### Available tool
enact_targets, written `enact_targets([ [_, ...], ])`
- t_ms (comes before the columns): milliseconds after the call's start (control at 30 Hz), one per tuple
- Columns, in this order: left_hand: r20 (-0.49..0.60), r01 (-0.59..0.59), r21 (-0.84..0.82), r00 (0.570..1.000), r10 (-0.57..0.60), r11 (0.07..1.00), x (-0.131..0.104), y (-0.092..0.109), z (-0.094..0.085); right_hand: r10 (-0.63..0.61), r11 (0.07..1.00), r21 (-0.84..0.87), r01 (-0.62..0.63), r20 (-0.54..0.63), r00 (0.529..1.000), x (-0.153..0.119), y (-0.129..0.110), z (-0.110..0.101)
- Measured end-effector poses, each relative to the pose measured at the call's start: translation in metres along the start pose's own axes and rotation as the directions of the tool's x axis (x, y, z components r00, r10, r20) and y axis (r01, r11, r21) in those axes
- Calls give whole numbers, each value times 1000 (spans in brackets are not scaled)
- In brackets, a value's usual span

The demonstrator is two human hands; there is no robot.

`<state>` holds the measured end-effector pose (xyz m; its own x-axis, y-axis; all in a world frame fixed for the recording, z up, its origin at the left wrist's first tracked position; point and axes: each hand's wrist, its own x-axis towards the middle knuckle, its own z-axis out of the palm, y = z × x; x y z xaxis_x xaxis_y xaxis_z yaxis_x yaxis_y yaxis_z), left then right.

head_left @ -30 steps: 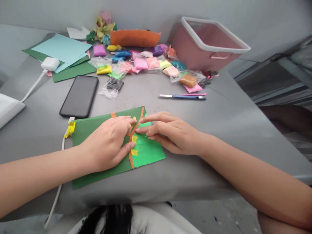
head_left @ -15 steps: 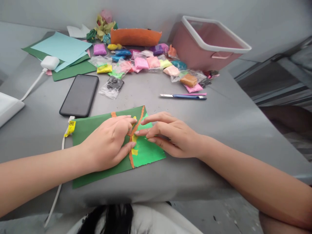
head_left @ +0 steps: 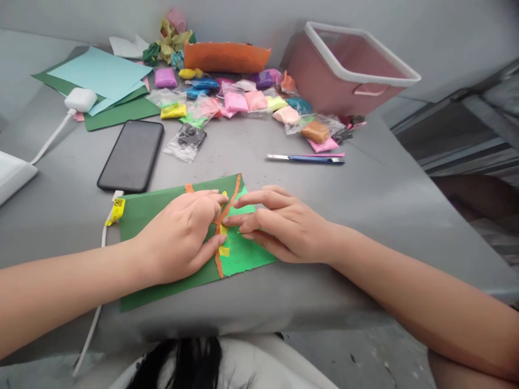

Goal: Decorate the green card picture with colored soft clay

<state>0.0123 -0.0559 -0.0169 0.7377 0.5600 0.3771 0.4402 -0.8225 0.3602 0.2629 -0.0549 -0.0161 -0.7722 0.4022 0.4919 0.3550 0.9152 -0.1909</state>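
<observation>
A dark green sheet [head_left: 154, 216] lies on the grey table, its right end covered by a bright green clay layer [head_left: 247, 251]. A thin orange clay strip [head_left: 236, 189] runs along the boundary, with small yellow pieces [head_left: 224, 250] beside it. My left hand [head_left: 184, 235] rests palm down on the sheet, thumb and fingers apart around the strip. From the right, my right hand [head_left: 290, 224] reaches over the green clay, fingers spread, one fingertip touching near the strip's middle. Neither hand visibly grips anything. My left hand hides part of the sheet.
A phone [head_left: 132, 155] with a white cable [head_left: 104, 240] lies beyond the sheet. A craft knife [head_left: 306, 159] is at the right. Several bagged clay packs [head_left: 235, 101], a pink basket [head_left: 328, 73], an orange piece [head_left: 227, 58] and coloured papers [head_left: 101, 75] stand further back.
The fingers of my right hand have shifted very slightly over the green clay. My left hand stays in place, and the view has moved a little.
</observation>
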Motion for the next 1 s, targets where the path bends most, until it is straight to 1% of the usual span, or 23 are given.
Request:
enact_targets([
  [67, 5, 6, -6, 1000, -6, 1000, 0, 0, -1, -24, 999, -47, 23, -18, 1000, 1, -2, 0],
  [133, 9, 7, -11, 1000, -7, 1000, 0, -1, -1, -25, 999, -42, 23, -42, 999, 2, -3, -2],
  [267, 24, 13, -8, 1000, -13, 1000, -1, -1, -1, 82, 995, 60, -74, -130, 988, 2, -1, -7],
  [333, 33, 19, -6, 999, -18, 1000, -1, -1, -1, 100, 993, 74, -92, -121, 988, 1, 2, -8],
  [533, 45, 32, -13, 998, -32, 999, -1, -2, -2, 55, 989, 138, -55, 6, 998, 0, 7, -6],
  [633, 47, 31, -19, 998, -31, 999, -1, -1, -1, 80, 982, 173, -79, -1, 997, -1, 7, -8],
  [733, 51, 28, -30, 998, -27, 999, -1, -2, -1, 126, 982, 147, -120, -32, 991, -4, 9, -14],
  [800, 63, 6, -38, 998, -3, 999, 1, -4, -3, 200, 968, 168, -185, -81, 976, -7, 11, -20],
  [867, 101, -51, -45, 993, 56, 998, 4, -8, -7, 301, 938, 225, -262, -161, 940, -10, 14, -24],
  [933, 170, -126, -53, 976, 134, 991, 9, -14, -14, 379, 910, 268, -318, -220, 899, -12, 17, -25],
  [1000, 212, -161, -66, 962, 172, 985, 14, -18, -23, 418, 894, 273, -356, -221, 881, -13, 20, -23],
])
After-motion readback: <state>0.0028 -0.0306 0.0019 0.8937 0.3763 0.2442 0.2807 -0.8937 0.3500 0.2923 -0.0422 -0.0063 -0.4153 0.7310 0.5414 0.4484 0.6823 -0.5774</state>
